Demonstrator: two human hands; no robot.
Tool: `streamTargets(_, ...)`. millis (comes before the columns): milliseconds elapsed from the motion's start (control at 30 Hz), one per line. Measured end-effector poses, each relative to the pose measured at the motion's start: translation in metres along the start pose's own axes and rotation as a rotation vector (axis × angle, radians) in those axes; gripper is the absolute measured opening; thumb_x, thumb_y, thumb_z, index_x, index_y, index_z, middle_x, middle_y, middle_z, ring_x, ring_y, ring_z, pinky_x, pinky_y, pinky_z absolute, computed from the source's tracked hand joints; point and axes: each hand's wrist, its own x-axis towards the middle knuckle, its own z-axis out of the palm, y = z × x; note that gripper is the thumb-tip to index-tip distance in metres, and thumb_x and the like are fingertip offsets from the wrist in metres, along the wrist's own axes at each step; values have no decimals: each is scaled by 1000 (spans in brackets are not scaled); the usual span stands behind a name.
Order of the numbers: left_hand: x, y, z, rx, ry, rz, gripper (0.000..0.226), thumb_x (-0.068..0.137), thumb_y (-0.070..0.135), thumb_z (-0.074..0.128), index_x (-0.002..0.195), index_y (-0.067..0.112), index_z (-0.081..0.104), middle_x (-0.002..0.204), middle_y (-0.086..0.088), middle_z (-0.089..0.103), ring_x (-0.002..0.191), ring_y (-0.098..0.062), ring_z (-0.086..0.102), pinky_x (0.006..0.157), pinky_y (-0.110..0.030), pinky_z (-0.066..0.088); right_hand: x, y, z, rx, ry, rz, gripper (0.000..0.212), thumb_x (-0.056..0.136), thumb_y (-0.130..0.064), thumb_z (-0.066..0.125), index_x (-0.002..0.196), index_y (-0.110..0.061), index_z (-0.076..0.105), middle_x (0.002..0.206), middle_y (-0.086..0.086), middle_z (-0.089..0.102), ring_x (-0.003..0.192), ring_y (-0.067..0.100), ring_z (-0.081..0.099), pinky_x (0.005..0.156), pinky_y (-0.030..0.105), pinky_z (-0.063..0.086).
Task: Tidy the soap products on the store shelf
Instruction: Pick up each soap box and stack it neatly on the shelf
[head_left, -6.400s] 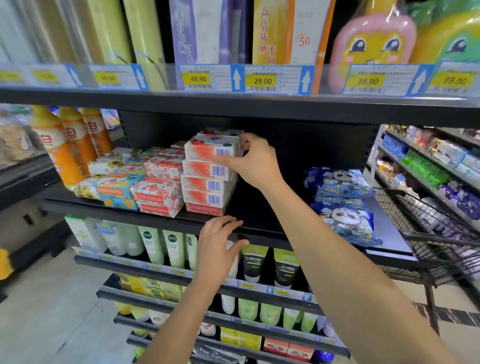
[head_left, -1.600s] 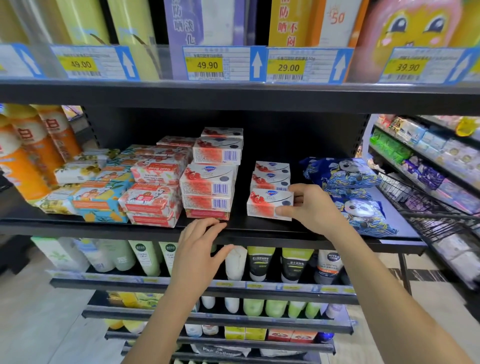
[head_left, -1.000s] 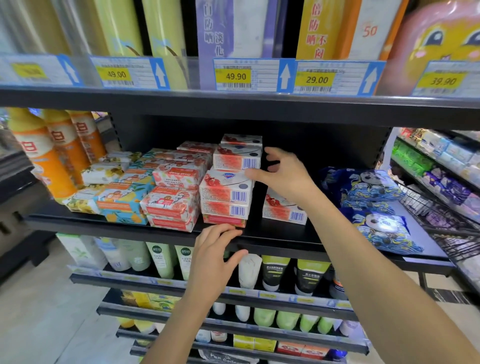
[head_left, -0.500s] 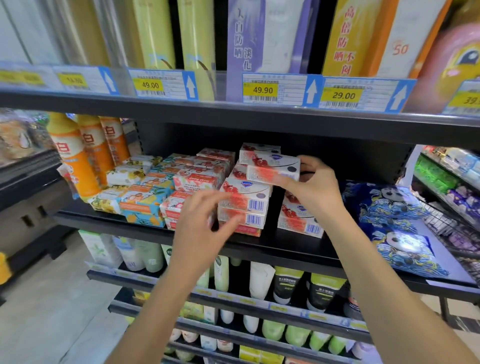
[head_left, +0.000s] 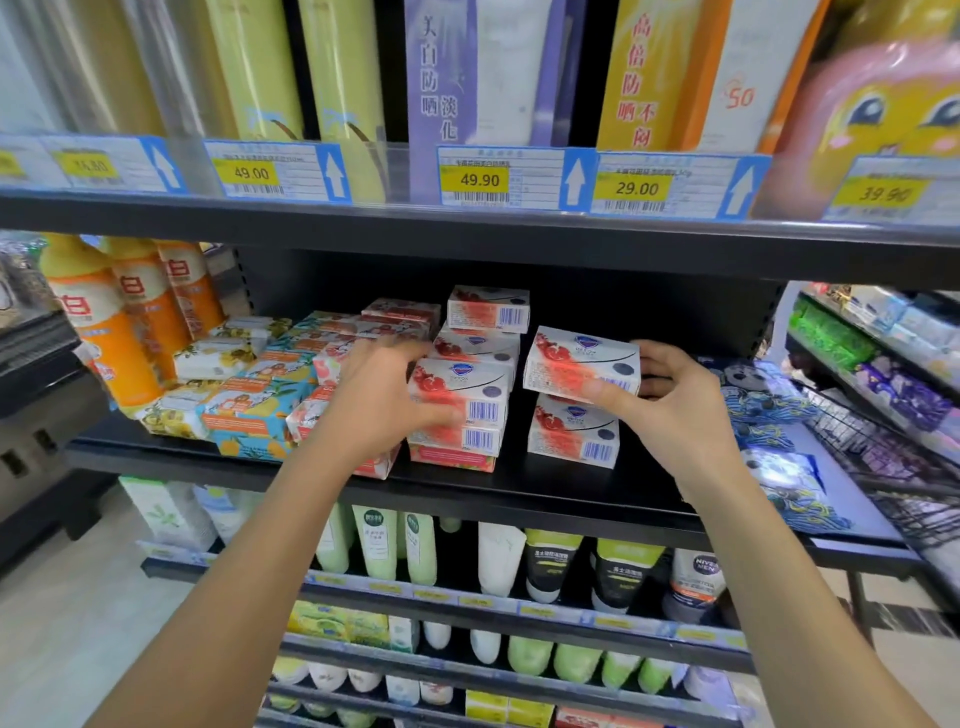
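Observation:
Red-and-white soap boxes stand in a tall stack (head_left: 475, 358) at the middle of the black shelf (head_left: 498, 493). To its right is a shorter pile (head_left: 571, 434). My right hand (head_left: 670, 400) grips one soap box (head_left: 579, 364) just above that shorter pile, thumb under its front and fingers behind. My left hand (head_left: 382, 397) grips the left side of a box (head_left: 457, 392) in the tall stack, with its thumb across the front. Floral yellow and blue soap packs (head_left: 249, 379) lie further left.
Orange bottles (head_left: 104, 317) stand at the shelf's left end and blue patterned packets (head_left: 769, 415) at its right. A shelf with price tags (head_left: 498, 179) hangs close above. Tubes (head_left: 545, 566) fill the rows below. A wire cart (head_left: 893, 467) stands at the right.
My right hand has carried a soap box from the tall stack rightwards to above the shorter pile. My left hand rose from the shelf edge and took hold of the tall stack.

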Motion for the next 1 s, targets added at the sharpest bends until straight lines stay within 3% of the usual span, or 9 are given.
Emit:
streamTargets(67, -2, 0, -2, -40, 25, 4, 90, 61, 57, 91, 139, 23, 61, 140, -2, 57, 138, -24, 38, 111, -47, 41, -5, 2, -7, -43, -14, -4, 47, 75, -33, 89, 112, -31, 60, 100, -17, 68, 80, -9, 62, 62, 9, 50)
streamTargets(200, -19, 1, -7, -138, 117, 22, 82, 60, 49, 94, 132, 23, 65, 128, 7, 51, 117, -10, 49, 97, -24, 40, -24, 7, -13, -134, -61, -19, 41, 74, -36, 88, 96, -48, 55, 93, -21, 70, 76, -4, 61, 66, 15, 50)
streamTargets(367, -55, 0, -6, -315, 174, 44, 79, 52, 56, 88, 124, 32, 67, 124, 15, 53, 107, 11, 52, 83, 1, 39, -53, 33, -2, -245, -74, 3, 44, 71, -45, 87, 106, -48, 60, 99, -16, 70, 77, 0, 60, 66, 13, 47)
streamTargets(467, -73, 3, 2, -428, 174, 41, 74, 52, 44, 90, 121, 30, 68, 123, 13, 55, 104, 18, 53, 80, 2, 43, -60, 57, 9, -351, -85, 45, 65, 68, -62, 84, 124, -38, 63, 105, -11, 69, 79, 1, 62, 67, 13, 48)
streamTargets(533, -83, 4, 10, -489, 158, 32, 73, 52, 39, 91, 121, 27, 68, 123, 13, 55, 103, 20, 54, 81, 1, 44, -61, 70, 15, -405, -76, 61, 75, 68, -70, 79, 131, -35, 59, 107, -10, 70, 84, 3, 64, 75, 26, 56)
streamTargets(667, -96, 0, 28, -586, 108, 7, 70, 50, 44, 90, 116, 35, 68, 124, 15, 56, 105, 13, 57, 86, -3, 46, -58, 75, 21, -437, -23, 45, 57, 77, -55, 79, 126, -31, 62, 104, -8, 73, 95, 19, 65, 83, 43, 56)
streamTargets(833, -103, 0, 44, -645, 67, -35, 71, 46, 50, 89, 113, 40, 67, 122, 22, 54, 107, 10, 58, 86, -3, 44, -50, 72, 25, -511, -38, 52, 52, 86, -48, 78, 127, -22, 61, 110, -4, 74, 102, 32, 59, 83, 39, 46)
streamTargets(1000, -106, 0, 53, -662, 36, -33, 74, 47, 50, 90, 117, 38, 68, 116, 33, 53, 110, 4, 59, 91, -9, 48, -44, 68, 25, -517, -47, 88, 45, 93, -38, 72, 129, -16, 58, 119, 0, 71, 95, 23, 44, 73, 34, 32)
